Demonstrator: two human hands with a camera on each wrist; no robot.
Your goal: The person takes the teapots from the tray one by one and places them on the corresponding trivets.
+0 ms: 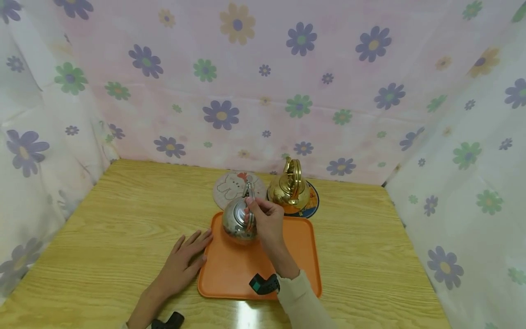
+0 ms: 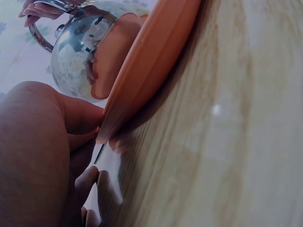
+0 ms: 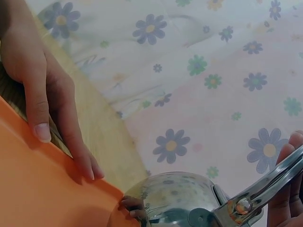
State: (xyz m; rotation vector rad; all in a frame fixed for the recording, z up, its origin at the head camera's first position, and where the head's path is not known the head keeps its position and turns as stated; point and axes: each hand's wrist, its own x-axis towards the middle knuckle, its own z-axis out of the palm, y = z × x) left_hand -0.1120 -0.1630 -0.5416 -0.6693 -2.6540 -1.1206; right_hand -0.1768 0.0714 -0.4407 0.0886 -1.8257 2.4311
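Overhead, the right hand (image 1: 266, 218) grips the silver kettle (image 1: 237, 220) by its handle over the orange tray (image 1: 296, 256); likely mid-transfer. Left wrist: the left hand (image 2: 42, 156) lies flat on the table (image 2: 227, 142), steadying the tray's edge. Right wrist: fingers (image 3: 288, 198) curl round the handle; a level carry seems needed next.

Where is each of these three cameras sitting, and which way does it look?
Head: looks down at the table; both forearms show.
Left wrist: low by the table, faces the orange tray; the left hand fills the foreground.
Right wrist: faces the silver kettle; the right hand grips its handle.
All share the kettle and tray.
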